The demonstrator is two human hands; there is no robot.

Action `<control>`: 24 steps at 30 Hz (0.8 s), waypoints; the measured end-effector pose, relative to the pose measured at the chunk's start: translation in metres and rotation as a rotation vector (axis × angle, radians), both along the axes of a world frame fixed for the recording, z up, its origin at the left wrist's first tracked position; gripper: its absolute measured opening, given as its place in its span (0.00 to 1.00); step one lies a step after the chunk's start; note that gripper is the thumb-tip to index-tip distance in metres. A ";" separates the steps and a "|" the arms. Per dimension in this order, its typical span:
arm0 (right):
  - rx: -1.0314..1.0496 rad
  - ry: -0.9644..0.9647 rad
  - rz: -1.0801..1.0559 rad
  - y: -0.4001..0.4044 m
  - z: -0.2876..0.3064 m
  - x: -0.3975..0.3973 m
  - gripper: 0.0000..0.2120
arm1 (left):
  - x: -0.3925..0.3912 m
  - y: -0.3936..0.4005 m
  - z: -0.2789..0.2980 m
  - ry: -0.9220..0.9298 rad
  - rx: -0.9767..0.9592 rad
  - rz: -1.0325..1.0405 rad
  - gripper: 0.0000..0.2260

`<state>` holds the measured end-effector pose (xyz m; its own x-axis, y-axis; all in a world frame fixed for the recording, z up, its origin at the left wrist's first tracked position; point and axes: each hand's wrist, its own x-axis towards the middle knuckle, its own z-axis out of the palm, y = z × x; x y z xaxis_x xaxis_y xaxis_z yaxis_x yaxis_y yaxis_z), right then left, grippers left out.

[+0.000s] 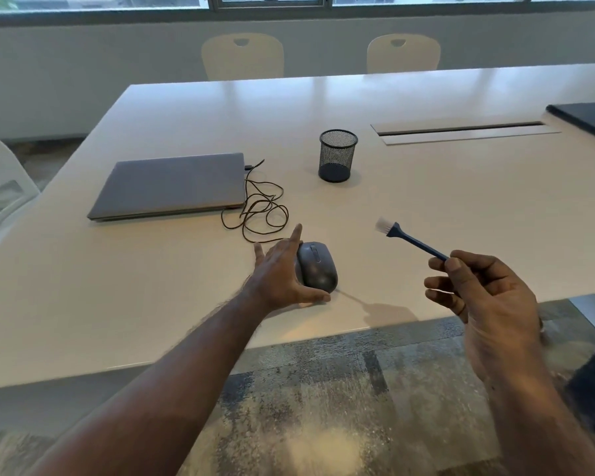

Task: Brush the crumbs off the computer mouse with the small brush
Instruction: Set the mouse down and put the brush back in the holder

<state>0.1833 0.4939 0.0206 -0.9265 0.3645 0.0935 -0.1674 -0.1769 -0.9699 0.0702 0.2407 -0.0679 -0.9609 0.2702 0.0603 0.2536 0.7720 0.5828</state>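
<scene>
Mouse (316, 270): lies near the tabletop's (426, 201) front edge, cord (258, 209) trailing in loose loops toward the laptop (172, 185).
Left hand (282, 273): spread wide against the mouse's left side, thumb at its rear; fingers straight, not curled round it.
Right hand (478, 286): grip pinches the brush (413, 240) handle's end; bristles raised, well apart from the mouse.
Crumbs: too small to make out.
Risk, slip: with so light a bracing, a firm stroke may shove the mouse rightward.
Risk, control: held at its very end, the brush may wobble or flick crumbs toward the laptop.
</scene>
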 end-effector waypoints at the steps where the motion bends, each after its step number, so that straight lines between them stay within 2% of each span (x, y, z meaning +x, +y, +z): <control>1: 0.004 -0.002 0.004 0.000 0.000 -0.001 0.08 | 0.000 0.000 0.000 -0.003 -0.010 0.000 0.63; 7: 0.022 -0.004 0.029 0.000 -0.001 -0.007 0.08 | 0.005 -0.007 -0.002 0.001 -0.013 0.016 0.61; 11: 0.041 -0.020 0.054 -0.004 0.001 -0.018 0.09 | 0.009 -0.023 -0.006 0.140 -0.016 0.134 0.49; 14: 0.076 -0.026 0.075 -0.008 0.002 -0.033 0.08 | 0.007 -0.043 -0.011 0.225 -0.097 0.262 0.39; 19: 0.189 0.011 0.068 -0.023 0.012 -0.073 0.06 | -0.006 -0.083 -0.014 0.184 -0.259 0.374 0.32; 24: 0.374 0.098 -0.038 -0.042 0.020 -0.133 0.04 | -0.026 -0.126 -0.016 0.134 -0.359 0.437 0.31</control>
